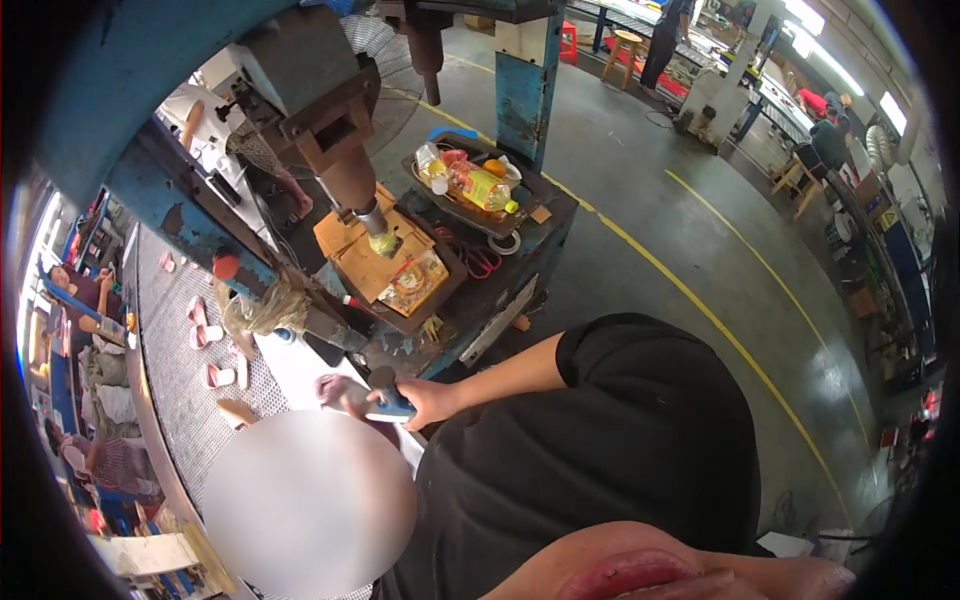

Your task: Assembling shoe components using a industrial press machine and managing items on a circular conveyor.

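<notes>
My right hand (pixel 430 402) reaches in from the black sleeve on the right. Its fingers are closed around a small blue-and-white object with a dark round knob (pixel 381 378); its exact kind I cannot make out. Just left of it is a pinkish, smeared shape (pixel 338 389), which may be part of a sandal. A white surface (pixel 305 372) lies beneath. A blurred pale oval covers the area below, and my left hand cannot be made out. Beyond the white surface, several pink sandals (pixel 200 325) rest on a mesh conveyor belt (pixel 180 275).
A blue press (pixel 180 210) towers ahead, its head over brown boards (pixel 375 250). On its bench are red-handled scissors (pixel 478 262), a tape roll (pixel 503 243) and a dark tray (pixel 440 196) holding a bottle (pixel 485 190). A plastic bag (pixel 265 310) hangs beside the belt. Other people work farther off.
</notes>
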Motion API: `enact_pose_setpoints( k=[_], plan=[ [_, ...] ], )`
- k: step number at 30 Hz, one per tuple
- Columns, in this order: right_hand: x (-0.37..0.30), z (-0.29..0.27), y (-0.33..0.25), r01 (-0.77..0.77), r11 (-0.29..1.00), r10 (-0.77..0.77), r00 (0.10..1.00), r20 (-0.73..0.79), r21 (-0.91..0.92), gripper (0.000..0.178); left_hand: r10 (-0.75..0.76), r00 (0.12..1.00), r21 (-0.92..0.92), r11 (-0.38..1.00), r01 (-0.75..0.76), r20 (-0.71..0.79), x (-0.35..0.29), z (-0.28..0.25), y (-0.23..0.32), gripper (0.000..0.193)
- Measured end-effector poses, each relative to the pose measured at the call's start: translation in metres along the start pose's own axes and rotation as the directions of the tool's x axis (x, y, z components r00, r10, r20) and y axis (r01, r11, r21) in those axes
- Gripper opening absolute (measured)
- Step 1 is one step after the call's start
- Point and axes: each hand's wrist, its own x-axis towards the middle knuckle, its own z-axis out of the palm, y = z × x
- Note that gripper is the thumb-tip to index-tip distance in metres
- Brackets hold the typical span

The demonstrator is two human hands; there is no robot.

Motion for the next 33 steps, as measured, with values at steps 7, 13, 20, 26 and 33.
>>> enact_pose_setpoints(
  k=[7, 13, 20, 26, 33],
  plan=[
    [-0.022, -0.047, 0.038, -0.080, 0.992, 0.047, 0.951, -0.306, -0.095, 0.067, -0.295, 0.932, 0.609, 0.786, 0.112, 0.210, -0.025, 0.090, -0.016, 0.042],
    [0.007, -0.120, 0.068, -0.056, 0.868, -0.234, 0.830, -0.506, -0.493, 0.057, -0.163, 0.941, 0.628, 0.776, -0.063, 0.296, -0.022, 0.085, -0.037, 0.046],
    [0.087, -0.166, 0.153, -0.332, 0.670, -0.074, 0.860, -0.504, -0.664, 0.062, -0.306, 0.931, 0.695, 0.714, 0.087, 0.197, -0.048, 0.033, -0.050, 0.042],
    [0.108, -0.178, 0.151, -0.495, 0.399, 0.020, 0.846, -0.532, -0.772, 0.055, -0.202, 0.971, 0.680, 0.731, 0.063, 0.127, -0.079, -0.001, -0.065, 0.036],
    [0.096, -0.211, 0.172, -0.180, 0.697, -0.313, 0.795, -0.520, -0.694, 0.087, 0.161, 0.986, 0.720, 0.689, -0.084, -0.040, -0.107, -0.012, -0.049, 0.035]
  ],
)
